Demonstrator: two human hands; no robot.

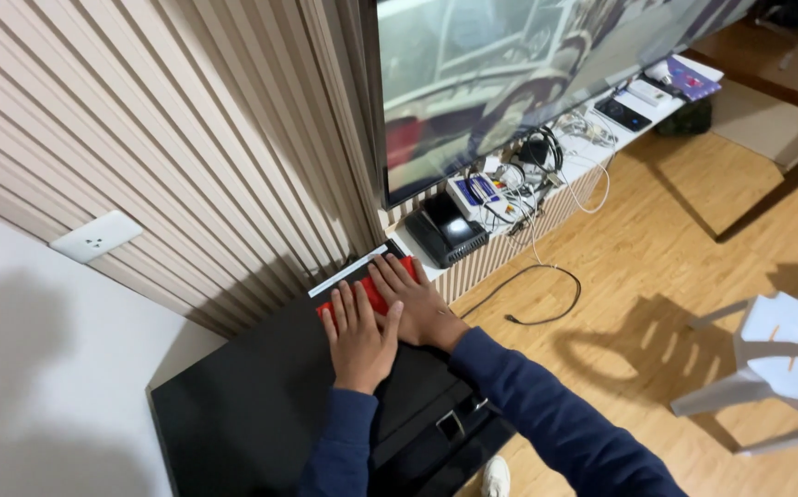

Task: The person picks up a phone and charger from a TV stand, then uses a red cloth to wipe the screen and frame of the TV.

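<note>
Head view: one red flat thing (369,293) lies at the far edge of a black tabletop (242,405), mostly hidden under two hands. Left hand (360,339) and right hand (415,304) press flat on it, fingers spread, gripping nothing. What the thing is stays unclear.

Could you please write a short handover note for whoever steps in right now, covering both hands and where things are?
Left hand: flat, palm down, fingers on the red flat object, gripping nothing.
Right hand: flat on the same red object, beside the left, fingers spread.
The red object lies at the far edge of the black cabinet top, next to a thin white strip by the slatted wall.
Done: both hands are set on the red object.
Left: it has not been lifted; it lies flat on the cabinet.
Nearby: a low shelf with a black box and cables under the screen.
</note>
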